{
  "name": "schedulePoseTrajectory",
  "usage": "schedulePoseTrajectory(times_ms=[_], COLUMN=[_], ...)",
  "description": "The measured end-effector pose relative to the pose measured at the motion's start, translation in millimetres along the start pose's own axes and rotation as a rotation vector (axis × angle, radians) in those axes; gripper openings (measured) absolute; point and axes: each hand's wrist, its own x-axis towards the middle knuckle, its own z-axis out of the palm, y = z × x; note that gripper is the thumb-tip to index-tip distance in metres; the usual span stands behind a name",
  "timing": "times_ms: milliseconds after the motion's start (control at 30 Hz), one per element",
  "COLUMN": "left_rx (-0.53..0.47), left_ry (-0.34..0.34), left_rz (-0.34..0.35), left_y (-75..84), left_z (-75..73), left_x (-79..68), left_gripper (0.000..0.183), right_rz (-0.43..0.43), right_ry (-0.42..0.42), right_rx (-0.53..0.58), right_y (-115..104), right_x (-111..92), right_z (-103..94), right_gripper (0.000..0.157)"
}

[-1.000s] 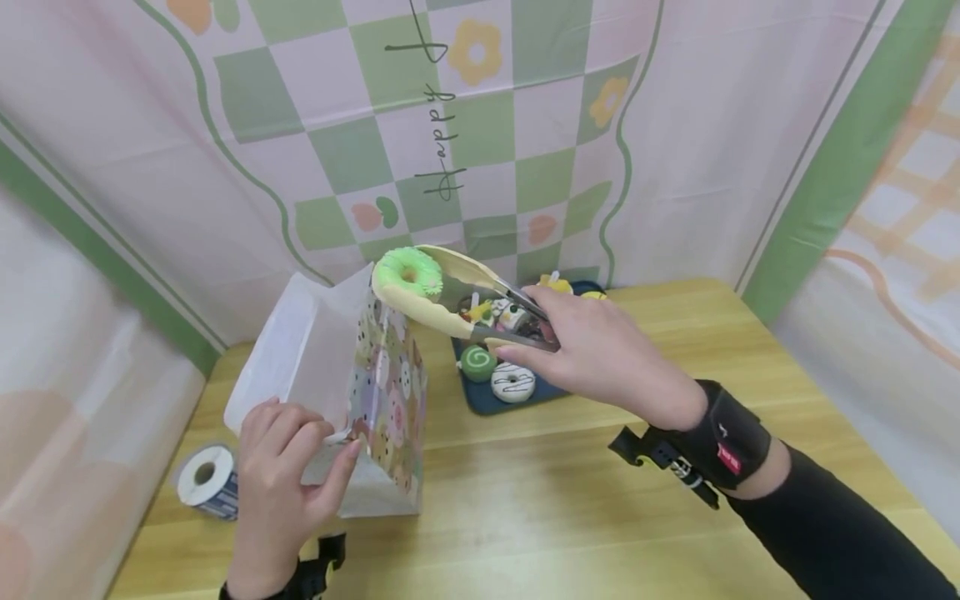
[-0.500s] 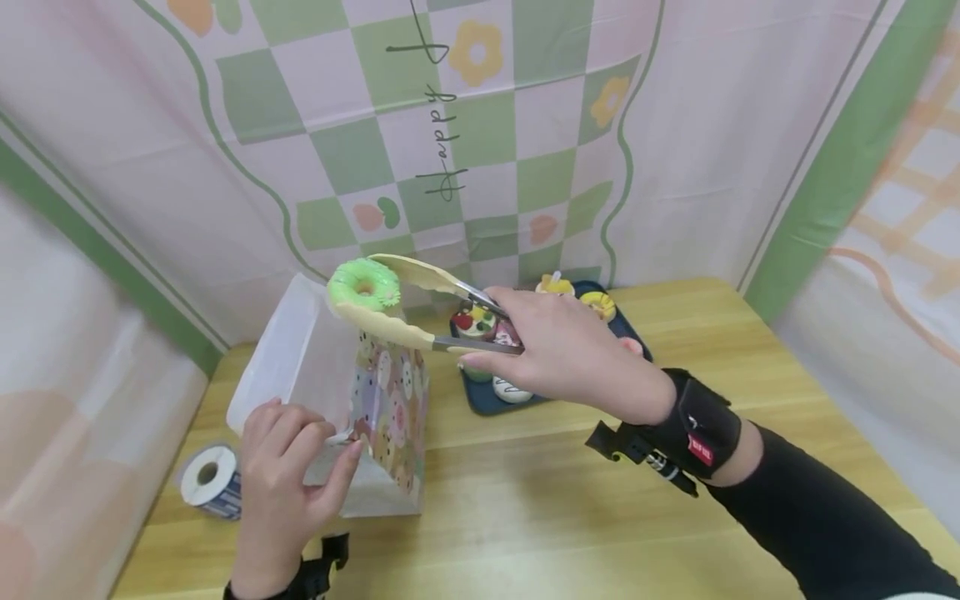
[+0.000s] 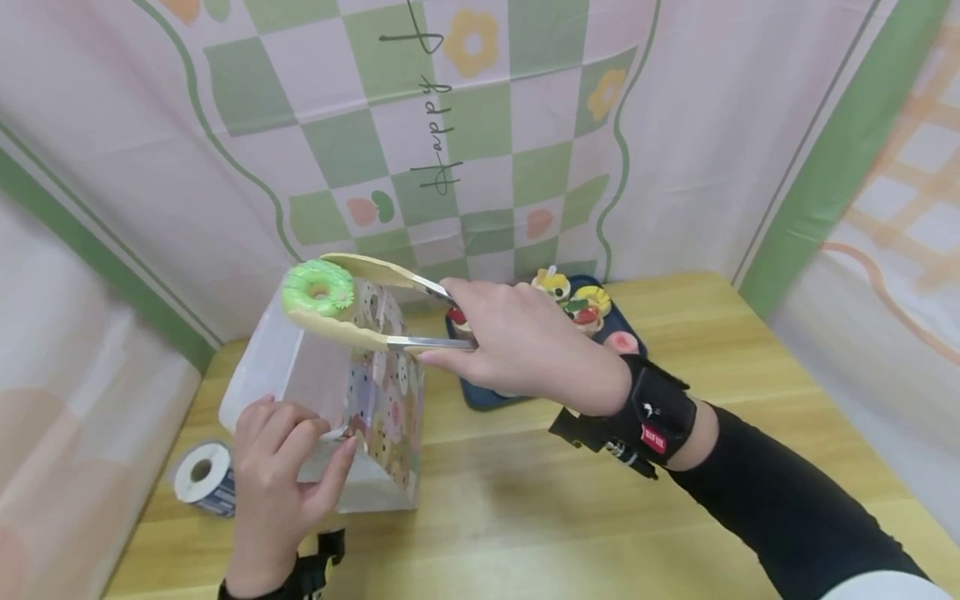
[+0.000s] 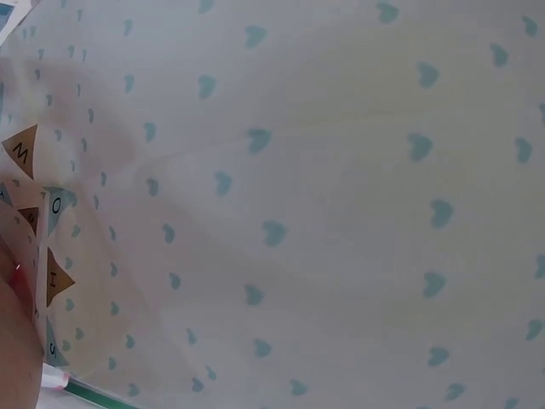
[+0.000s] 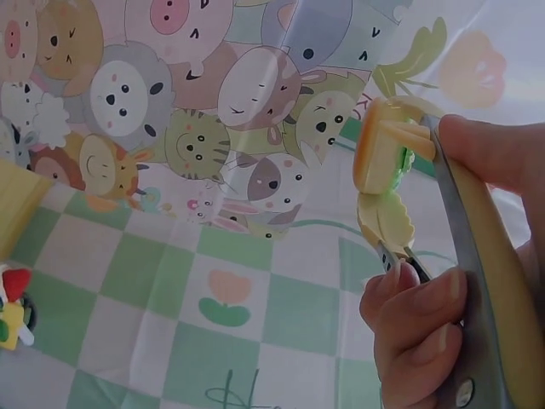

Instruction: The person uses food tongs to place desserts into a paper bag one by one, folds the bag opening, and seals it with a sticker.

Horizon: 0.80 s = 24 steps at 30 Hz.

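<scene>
Green-iced doughnut (image 3: 318, 273) sits gripped between the pale yellow tips of the tongs (image 3: 341, 332), above the open mouth of the patterned bag (image 3: 386, 400). The right hand (image 3: 517, 337) has its fingers curled round the tongs; the left hand (image 3: 281, 483) pinches the bag's near rim, thumb against bent fingers (a white roll (image 3: 212, 475) is just beside it). The blue tray (image 3: 487, 398) lies partly hidden beyond the right hand.

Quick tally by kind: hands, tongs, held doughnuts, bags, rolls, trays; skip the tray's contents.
Hands (left hand, right hand): 2
Tongs: 1
Green doughnut in the tongs: 1
Patterned bag: 1
White roll: 1
Blue tray: 1
Total: 7
</scene>
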Motion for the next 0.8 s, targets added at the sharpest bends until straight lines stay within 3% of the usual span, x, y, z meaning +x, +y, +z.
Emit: schedulePoseTrajectory(times_ms=[533,800], left_rx=[-0.008,-0.001], left_ry=[-0.015,-0.013], left_rz=[-0.002,-0.004], left_y=[-0.1,0.7], left_z=[1.4,0.9], left_x=[-1.1,1.6], left_gripper=[0.049,0.049], right_rz=[0.018,0.035], right_ry=[-0.077,-0.066], right_rx=[-0.078,-0.059], right_y=[-9.4,-5.6], right_x=[14.6,15.8], right_z=[8.3,8.9], right_gripper=[0.072,0.078])
